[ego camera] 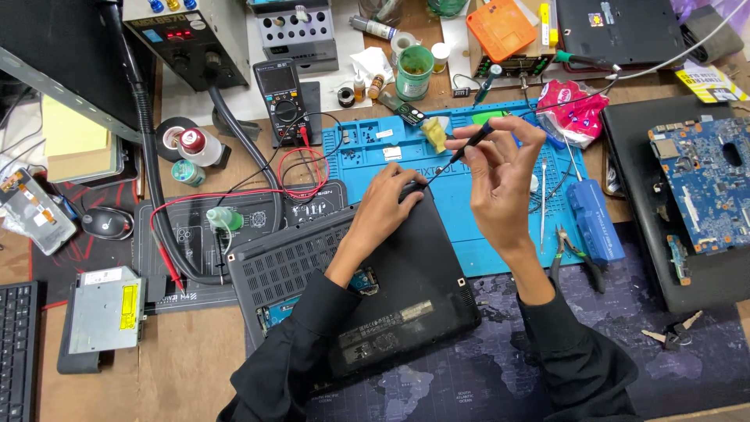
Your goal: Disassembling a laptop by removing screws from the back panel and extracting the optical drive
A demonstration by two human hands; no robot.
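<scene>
the screwdriver (461, 150) is thin and black, and its long axis runs on a slant: the handle end sits up and to the right near the blue repair mat's (500, 227) upper middle, while the tip points down and to the left toward the far right corner of the upturned laptop (367, 281). the right hand (500, 184) pinches the handle between thumb and fingertips, fingers curled, the wrist raised above the mat. the tip lands just beside the left hand (391, 205), which lies flat and pressed on that same laptop corner, fingers spread a little, gripping nothing that can be seen; whether it hides a screw under its fingertips cannot be told. so the left hand is the one nearer the laptop, and the tool comes in from its right and from above.

the laptop lies bottom up, dark grey, tilted across the mat's near left edge, with its vents toward the left. to the right of the right hand lie a blue case (594, 220) and pliers (574, 254). farther right a blue circuit board (699, 184) rests on another dark shell. behind the left hand stand a multimeter (283, 95) with red leads (301, 168), and a green tub (414, 72).
</scene>
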